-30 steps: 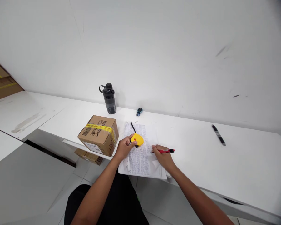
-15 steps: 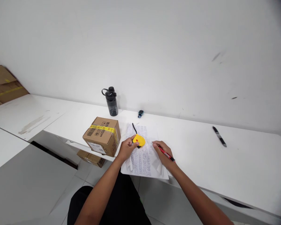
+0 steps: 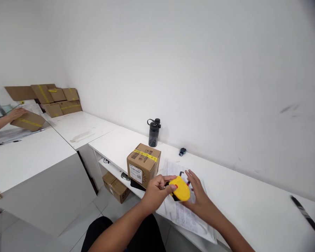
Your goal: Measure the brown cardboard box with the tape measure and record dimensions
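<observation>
My left hand (image 3: 156, 191) is closed on a yellow tape measure (image 3: 181, 189), with the thumb by its red button. A black strap sticks up from its far side. My right hand (image 3: 201, 200) is beside the tape measure, with its upper fingers raised. A short piece of the red pen (image 3: 188, 183) shows at those fingers; the rest is hidden. Below both hands lie sheets covered in writing (image 3: 185, 215). To their left stands a taped cardboard box (image 3: 140, 161) with a white label.
A dark water bottle (image 3: 154, 134) and a small blue-black watch-like object (image 3: 182, 151) stand near the wall. A black pen (image 3: 307, 216) lies at right. Far left, another person's hand (image 3: 17, 113) touches a carton (image 3: 28, 121). More cartons (image 3: 69, 106) are stacked behind.
My view has swung left, bringing the other person's hand and more cartons into sight. The tape measure is raised nearer to me, and my right hand has come up against its side.
</observation>
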A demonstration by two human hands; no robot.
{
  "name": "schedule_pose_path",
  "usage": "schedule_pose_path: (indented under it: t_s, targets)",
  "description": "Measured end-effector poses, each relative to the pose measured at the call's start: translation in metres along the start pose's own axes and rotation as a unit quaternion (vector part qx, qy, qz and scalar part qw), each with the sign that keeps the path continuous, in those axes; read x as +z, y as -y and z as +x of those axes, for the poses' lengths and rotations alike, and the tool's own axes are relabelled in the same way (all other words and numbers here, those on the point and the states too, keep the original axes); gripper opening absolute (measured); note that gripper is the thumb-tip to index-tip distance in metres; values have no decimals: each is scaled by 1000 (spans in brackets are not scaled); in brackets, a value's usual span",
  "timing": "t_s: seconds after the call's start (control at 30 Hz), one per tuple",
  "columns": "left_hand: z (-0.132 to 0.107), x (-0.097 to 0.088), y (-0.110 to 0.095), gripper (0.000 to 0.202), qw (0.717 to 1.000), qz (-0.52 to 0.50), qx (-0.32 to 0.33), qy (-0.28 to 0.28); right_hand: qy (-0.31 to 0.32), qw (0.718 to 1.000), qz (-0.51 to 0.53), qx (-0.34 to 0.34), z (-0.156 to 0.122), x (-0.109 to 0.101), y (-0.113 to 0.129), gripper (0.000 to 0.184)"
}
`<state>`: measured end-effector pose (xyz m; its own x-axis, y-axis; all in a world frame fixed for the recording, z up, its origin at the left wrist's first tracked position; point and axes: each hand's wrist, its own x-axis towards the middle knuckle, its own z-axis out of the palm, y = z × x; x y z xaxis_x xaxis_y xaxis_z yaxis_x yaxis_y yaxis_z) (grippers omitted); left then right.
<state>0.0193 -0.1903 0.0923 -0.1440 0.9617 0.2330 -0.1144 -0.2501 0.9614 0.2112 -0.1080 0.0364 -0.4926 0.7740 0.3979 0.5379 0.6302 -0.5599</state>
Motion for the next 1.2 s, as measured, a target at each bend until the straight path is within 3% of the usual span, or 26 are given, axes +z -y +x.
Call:
schedule_pose_path:
  t_s: [0.07,0.17,0.27,0.37,0.47,0.57,0.67,0.77,0.93,1.03,1.2]
  targets:
    - [-6,-8,-27,50,997,-59,-49,16,-17,992,43,-119,3,-9,39,77]
    - [-9,-22,-57,52,989,-92,-107,50,-97,957,29,-272,14,-19,81,55]
    - [-6,-43,-77,52,990,-42,-113,78,-135,936,-12,-326,26,-26,99,45]
    - [10,-76,-95,50,986,65,-113,106,-134,955,-26,-265,31,-28,101,37]
    - [42,-115,-113,41,974,154,-122,116,-148,979,-59,-126,33,-27,94,36]
    - [83,-149,-120,44,963,220,-147,50,-196,973,-120,-14,38,-30,83,46]
    - [118,-169,-109,53,937,302,-171,-27,-222,959,-173,17,46,-35,75,46]
    - [135,-173,-86,59,911,364,-184,-57,-200,959,-202,-5,53,-39,73,39]
    - [131,-159,-55,56,862,468,-183,-67,-112,971,-210,-28,71,-25,79,37]
    - [125,-148,-51,55,838,513,-166,-79,-66,980,-183,-48,88,-11,90,37]
    - [116,-138,-49,51,800,568,-144,-125,-40,983,-169,-63,104,0,103,39]
